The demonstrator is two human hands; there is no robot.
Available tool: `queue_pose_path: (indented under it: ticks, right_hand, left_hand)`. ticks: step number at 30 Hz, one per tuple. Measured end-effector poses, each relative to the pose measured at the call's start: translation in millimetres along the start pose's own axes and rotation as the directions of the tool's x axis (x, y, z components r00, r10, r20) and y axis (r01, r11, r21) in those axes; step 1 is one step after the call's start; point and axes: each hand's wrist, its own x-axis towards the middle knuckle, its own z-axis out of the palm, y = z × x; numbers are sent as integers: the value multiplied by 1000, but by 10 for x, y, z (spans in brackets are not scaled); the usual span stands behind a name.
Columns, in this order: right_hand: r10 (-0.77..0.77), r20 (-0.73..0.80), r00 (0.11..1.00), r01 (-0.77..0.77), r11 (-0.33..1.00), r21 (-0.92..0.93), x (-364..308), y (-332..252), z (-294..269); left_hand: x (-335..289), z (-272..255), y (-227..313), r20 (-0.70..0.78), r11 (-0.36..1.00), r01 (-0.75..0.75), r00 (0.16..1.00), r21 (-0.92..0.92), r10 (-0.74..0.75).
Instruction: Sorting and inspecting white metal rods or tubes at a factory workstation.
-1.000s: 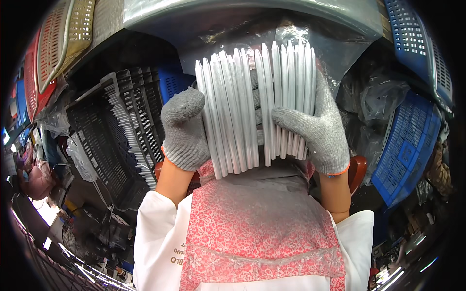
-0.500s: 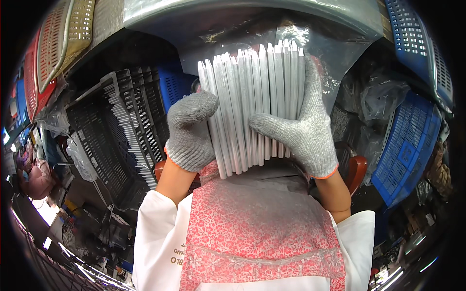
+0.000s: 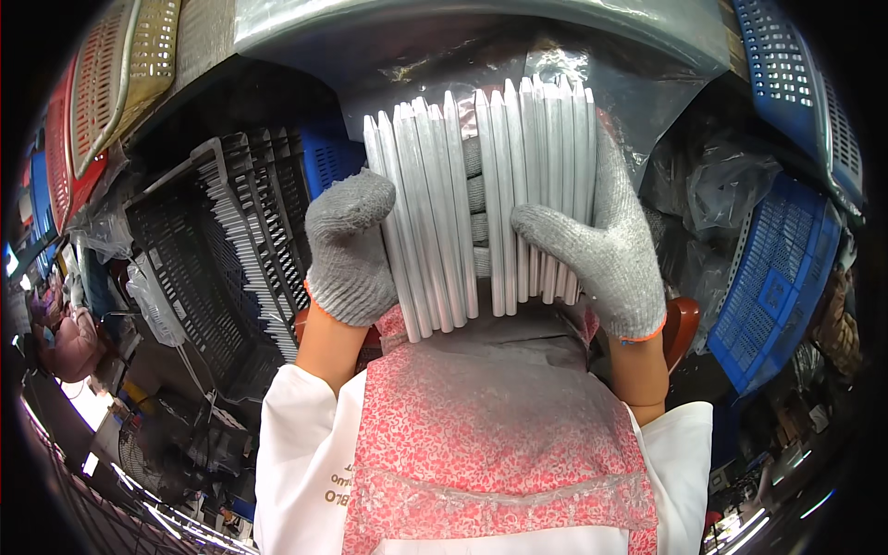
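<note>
Both my hands wear grey knit gloves with orange cuffs and hold slim silvery metal rods with tapered far ends. My left hand (image 3: 351, 250) is closed round the left group of metal rods (image 3: 427, 222), its thumb bent at their left side. Round the right group of metal rods (image 3: 546, 185) my right hand (image 3: 601, 250) is closed, thumb lying across the front. A gap parts the two groups, and gloved fingers show through it behind the rods. Lower rod ends hang just above my pink floral apron (image 3: 499, 425).
Ahead is a work surface draped with grey plastic sheeting (image 3: 481, 28). Black crates (image 3: 222, 268) with more rods (image 3: 254, 268) stand at the left. A blue basket (image 3: 777, 277) leans at the right; red (image 3: 60, 153) and yellow (image 3: 153, 46) baskets sit far left.
The single row of rods has split into two groups with a gap between. My left hand has shifted slightly left, my right hand slightly right.
</note>
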Motion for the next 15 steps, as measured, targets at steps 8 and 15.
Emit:
queue_pose_path:
  ticks: [8,15]
  right_hand:
    - [-192,-7,981,185,956,-229,-18,66,90]
    - [-262,-35,964,249,945,-213,-64,9,54]
  left_hand:
    - [-123,61,-31,-145,994,25,989,-109,-40]
    - [-27,22,-155,-88,961,-64,992,271,91]
